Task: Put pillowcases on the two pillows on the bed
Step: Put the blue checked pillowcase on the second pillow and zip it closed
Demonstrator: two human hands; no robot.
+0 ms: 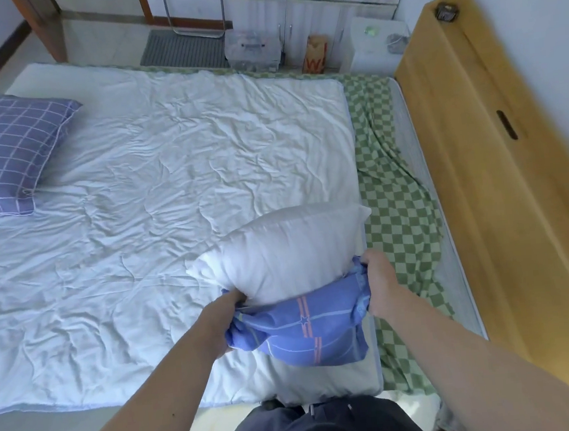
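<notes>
The white pillow [279, 250] lies on the bed's white quilt [156, 178], its near end tucked into the mouth of a blue pillowcase [303, 327] with pale grid lines and pink stripes. Most of the pillow is bare and reaches away from both hands toward the far side of the bed. The bunched pillowcase spans the gap between the two hands and hangs down on the near side, over the edge of the quilt.

The left hand [225, 318] has its fingers curled round the left side of the pillowcase opening, gripping the gathered cloth just under the pillow's left corner. The right hand [380, 284] is closed on the right side of the opening, pinching a fold of the cloth against the pillow's right edge. Both forearms stretch forward from the bottom of the view.

Far off to the left of the left hand, well apart from it, a second pillow [9, 153] lies on the quilt, already in a purple-blue checked case. Right of the right hand, a green-and-white chequered sheet [393, 178] shows beside the quilt, and beyond it stands a wooden headboard [498, 162]. Beyond the far edge of the bed are a grey floor mat [182, 49], a clear plastic box [251, 49] and white cabinets [314, 16].
</notes>
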